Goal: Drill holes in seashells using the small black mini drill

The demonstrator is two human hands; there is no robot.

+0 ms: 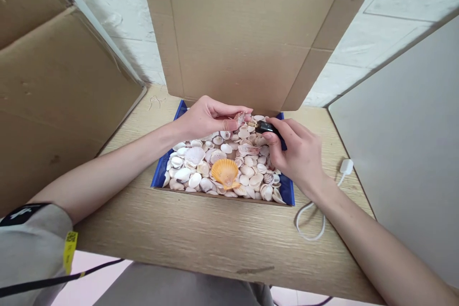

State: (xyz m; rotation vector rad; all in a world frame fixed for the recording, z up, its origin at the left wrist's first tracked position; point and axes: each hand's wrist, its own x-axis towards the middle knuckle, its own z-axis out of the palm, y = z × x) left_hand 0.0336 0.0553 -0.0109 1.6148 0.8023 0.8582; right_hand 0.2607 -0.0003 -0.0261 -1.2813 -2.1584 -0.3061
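Between the thumb and fingers of my left hand (215,117) is a small pinkish-brown seashell (241,118), held above the pile. My right hand (296,150) grips a small black mini drill (268,128), whose brass-coloured chuck points left at the shell. Whether the tip touches the shell, I cannot tell. Under both hands lies an open cardboard box with blue sides (289,191), filled with white, cream and pinkish shells (194,180). A large orange scallop shell (225,172) lies near the box's front edge.
The box's tall cardboard lid (244,33) stands up behind my hands. A cardboard panel (64,95) is on the left, a pale panel (401,129) on the right. A white cable (310,236) with a plug lies by my right forearm on the wooden table (201,229).
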